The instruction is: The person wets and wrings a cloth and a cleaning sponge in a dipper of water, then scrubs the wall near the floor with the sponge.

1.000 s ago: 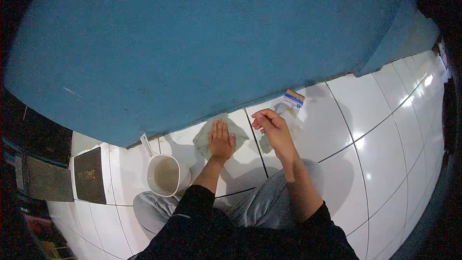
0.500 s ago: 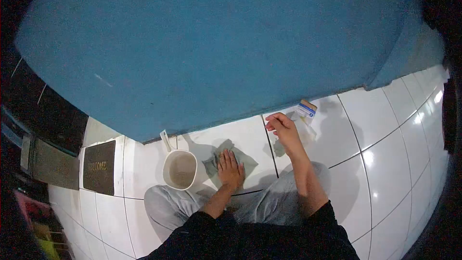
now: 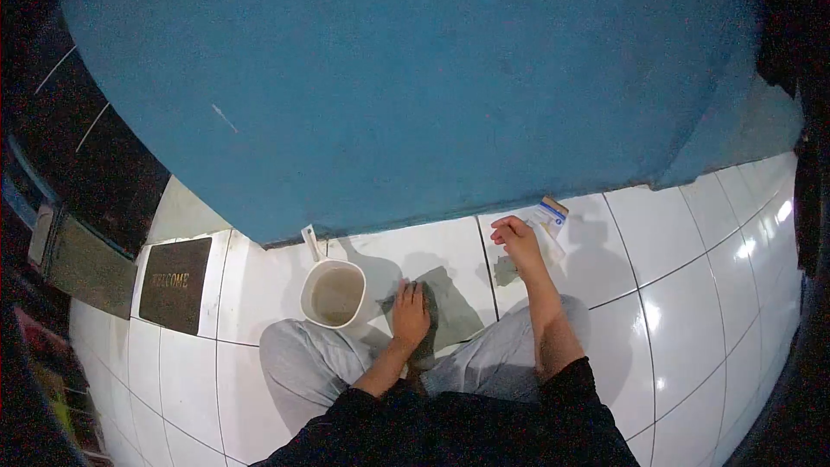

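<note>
My left hand (image 3: 411,313) is palm down with its fingers stretched out, over the left side of a grey-green cloth (image 3: 456,310) spread on the floor tiles. Its shadow falls across the cloth; I cannot tell whether the palm touches it. My right hand (image 3: 519,244) hovers farther right, fingers half curled, with nothing visible in them. Below it a small greyish scrap or patch (image 3: 505,271) shows on the tile. A small blue, white and tan packet (image 3: 551,214) lies just beyond that hand. Left of my left hand stands a white dipper (image 3: 334,294) with cloudy liquid in it, its handle toward the wall.
A blue wall (image 3: 415,104) rises straight ahead from the white tiled floor (image 3: 259,294). A dark mat marked WELCOME (image 3: 175,285) lies at the left. My bent knees in grey trousers (image 3: 303,359) flank the working area.
My left hand has shifted off the cloth's middle to its left side, and the cloth shows more fully. The camera view has tilted slightly. My right hand stays near the packet.
</note>
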`<action>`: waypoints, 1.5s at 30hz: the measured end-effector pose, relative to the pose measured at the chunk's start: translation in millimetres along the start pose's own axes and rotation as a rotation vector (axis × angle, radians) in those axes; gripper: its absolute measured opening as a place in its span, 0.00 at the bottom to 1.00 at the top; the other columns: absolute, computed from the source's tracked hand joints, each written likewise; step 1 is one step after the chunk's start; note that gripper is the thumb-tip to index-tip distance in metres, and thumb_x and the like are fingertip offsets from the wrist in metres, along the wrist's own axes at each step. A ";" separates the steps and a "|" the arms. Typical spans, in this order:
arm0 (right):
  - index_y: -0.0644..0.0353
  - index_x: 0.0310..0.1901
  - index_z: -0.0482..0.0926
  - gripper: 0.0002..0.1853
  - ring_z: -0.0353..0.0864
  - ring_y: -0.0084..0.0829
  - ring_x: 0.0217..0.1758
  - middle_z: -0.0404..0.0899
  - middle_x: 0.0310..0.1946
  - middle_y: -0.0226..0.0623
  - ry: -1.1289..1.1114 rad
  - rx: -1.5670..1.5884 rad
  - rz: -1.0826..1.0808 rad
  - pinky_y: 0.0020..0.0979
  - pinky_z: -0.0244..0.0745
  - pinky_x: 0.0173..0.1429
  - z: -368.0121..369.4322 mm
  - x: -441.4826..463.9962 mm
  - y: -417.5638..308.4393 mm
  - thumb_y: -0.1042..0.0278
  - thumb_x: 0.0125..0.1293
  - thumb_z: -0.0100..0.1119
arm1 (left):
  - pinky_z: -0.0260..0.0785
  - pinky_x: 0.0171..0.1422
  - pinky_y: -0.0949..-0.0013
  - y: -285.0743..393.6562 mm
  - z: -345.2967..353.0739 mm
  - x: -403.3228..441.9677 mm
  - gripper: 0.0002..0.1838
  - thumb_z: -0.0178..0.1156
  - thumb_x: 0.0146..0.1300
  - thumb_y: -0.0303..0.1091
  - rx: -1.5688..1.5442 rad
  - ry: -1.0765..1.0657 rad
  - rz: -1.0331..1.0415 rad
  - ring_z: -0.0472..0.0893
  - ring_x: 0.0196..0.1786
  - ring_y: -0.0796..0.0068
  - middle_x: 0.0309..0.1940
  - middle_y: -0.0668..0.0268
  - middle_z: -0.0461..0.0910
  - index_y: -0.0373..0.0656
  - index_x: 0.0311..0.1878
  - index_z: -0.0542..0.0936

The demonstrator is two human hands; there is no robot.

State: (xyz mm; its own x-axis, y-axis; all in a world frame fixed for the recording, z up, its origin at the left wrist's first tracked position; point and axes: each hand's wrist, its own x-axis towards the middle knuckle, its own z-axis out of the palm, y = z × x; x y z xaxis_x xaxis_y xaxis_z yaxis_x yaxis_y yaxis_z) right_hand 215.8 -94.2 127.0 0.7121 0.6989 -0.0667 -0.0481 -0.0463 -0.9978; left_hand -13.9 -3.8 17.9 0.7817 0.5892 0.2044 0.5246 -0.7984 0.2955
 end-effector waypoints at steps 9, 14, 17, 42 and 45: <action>0.64 0.33 0.74 0.07 0.75 0.23 0.29 0.75 0.26 0.34 0.048 -0.065 0.007 0.22 0.70 0.34 -2.8 5.1 12.3 0.71 0.60 0.47 | 0.61 0.46 0.56 10.7 -22.5 -12.9 0.21 0.53 0.47 0.29 0.026 -0.178 -0.114 0.71 0.44 0.60 0.40 0.61 0.69 0.43 0.49 0.68; 0.58 0.34 0.75 0.08 0.71 0.18 0.27 0.74 0.24 0.28 0.022 -0.041 -0.017 0.20 0.63 0.30 -5.4 1.6 11.8 0.65 0.57 0.48 | 0.60 0.40 0.56 23.0 -69.7 -7.6 0.19 0.53 0.46 0.29 -0.161 0.023 0.087 0.72 0.43 0.66 0.37 0.64 0.72 0.46 0.46 0.71; 0.64 0.32 0.74 0.08 0.73 0.21 0.28 0.74 0.24 0.33 0.009 -0.102 -0.072 0.22 0.70 0.34 -5.3 -7.2 3.3 0.69 0.61 0.45 | 0.59 0.42 0.57 32.7 -118.6 1.9 0.18 0.53 0.46 0.30 -0.229 0.087 0.059 0.72 0.43 0.66 0.37 0.63 0.71 0.46 0.44 0.73; 0.60 0.27 0.72 0.05 0.76 0.33 0.26 0.74 0.21 0.38 -0.271 -0.742 -0.423 0.30 0.70 0.31 49.9 -43.0 -1.7 0.69 0.58 0.50 | 0.64 0.51 0.59 -103.2 -116.7 -18.5 0.12 0.56 0.47 0.29 -0.319 -0.029 -0.257 0.72 0.44 0.53 0.39 0.51 0.73 0.40 0.38 0.76; 0.62 0.31 0.73 0.07 0.76 0.30 0.30 0.76 0.25 0.37 -0.359 -0.823 -0.374 0.27 0.70 0.35 73.1 -49.1 -8.6 0.68 0.59 0.48 | 0.64 0.50 0.58 -108.8 -118.9 -15.0 0.13 0.55 0.46 0.27 -0.407 -0.135 -0.276 0.72 0.44 0.52 0.41 0.52 0.73 0.43 0.38 0.77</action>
State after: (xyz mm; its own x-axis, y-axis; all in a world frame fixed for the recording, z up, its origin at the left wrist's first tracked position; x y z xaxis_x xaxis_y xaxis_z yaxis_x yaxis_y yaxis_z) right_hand 130.1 -76.0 138.9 0.3194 0.9397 0.1226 0.7397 -0.1663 -0.6521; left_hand -122.8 88.9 93.6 0.6834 0.7286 -0.0468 0.5646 -0.4867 0.6666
